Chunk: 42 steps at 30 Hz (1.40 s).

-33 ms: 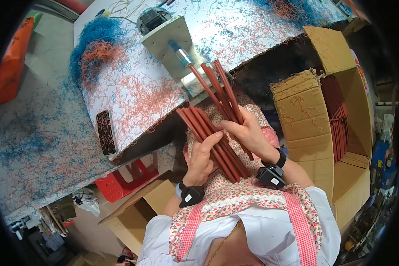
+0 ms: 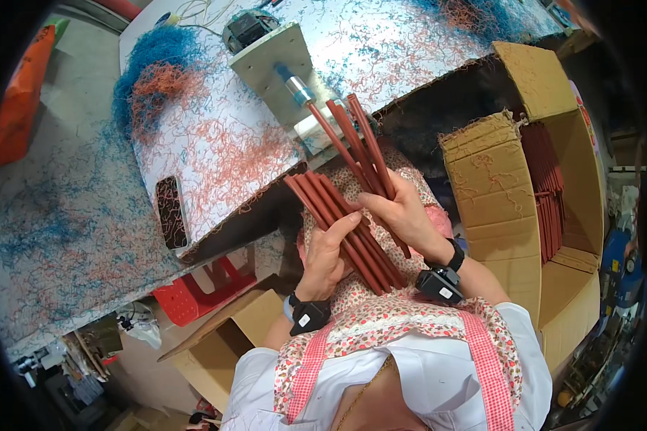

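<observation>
My left hand [image 2: 328, 251] is closed around a bundle of slim reddish-brown tubes [image 2: 310, 197], its thumb lying across them. Several more tubes of the same kind [image 2: 372, 151] are in my right hand [image 2: 402, 208], with its fingers wrapped round their middle. One thin tube of this group reaches toward the silver chuck [image 2: 299, 92] of a small motor machine [image 2: 269, 65]; its tip is at or very near the chuck, and I cannot tell whether it is inside. Both hands are above my flowered apron [image 2: 410, 316], near the table edge.
Blue and red shavings [image 2: 158, 61] cover much of the white table [image 2: 208, 154]. A phone [image 2: 171, 213] lies near its edge. At right, an open cardboard box [image 2: 492, 187] holds more tubes. A red plastic stool [image 2: 180, 302] and another cardboard box [image 2: 255, 320] stand at lower left.
</observation>
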### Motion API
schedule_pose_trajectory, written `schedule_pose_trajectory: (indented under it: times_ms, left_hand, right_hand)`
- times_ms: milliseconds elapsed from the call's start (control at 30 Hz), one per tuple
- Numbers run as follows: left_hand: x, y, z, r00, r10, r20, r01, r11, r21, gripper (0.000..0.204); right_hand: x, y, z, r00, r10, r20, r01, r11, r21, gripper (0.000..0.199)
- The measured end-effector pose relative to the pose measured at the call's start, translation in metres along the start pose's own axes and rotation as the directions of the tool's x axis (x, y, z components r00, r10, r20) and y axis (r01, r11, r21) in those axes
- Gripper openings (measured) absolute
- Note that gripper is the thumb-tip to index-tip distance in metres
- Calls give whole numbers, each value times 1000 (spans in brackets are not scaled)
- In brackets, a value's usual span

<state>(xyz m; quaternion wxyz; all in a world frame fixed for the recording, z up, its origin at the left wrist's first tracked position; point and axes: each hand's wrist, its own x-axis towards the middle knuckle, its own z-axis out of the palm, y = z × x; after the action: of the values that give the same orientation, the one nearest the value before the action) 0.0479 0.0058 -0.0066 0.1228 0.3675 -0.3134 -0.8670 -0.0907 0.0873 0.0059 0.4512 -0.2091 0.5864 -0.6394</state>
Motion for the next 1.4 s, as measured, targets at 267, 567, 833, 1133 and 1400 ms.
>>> schedule_pose_trajectory:
  times_ms: [267,567,833,1133,1400]
  left_hand:
    - [8,23,1,982,183,47,-186,980,66,21]
    - [41,43,18,934,355,35,-356,925,130,28]
    - [43,29,7,959,280,30,-281,959,41,25]
    - [23,31,17,981,180,-72,-156,955,253,25]
    - [32,37,19,945,328,4,-322,926,200,23]
  right_hand:
    - [-9,-7,-1,996,91,14,-90,994,-59,25]
    - [-19,-20,0,980,116,159,-130,988,82,45]
    - [4,-8,-10,996,49,80,-52,998,26,42]
    - [-9,15,-18,992,-122,41,126,983,-134,36]
    - [-8,-23,-18,994,5,112,-10,999,39,34]
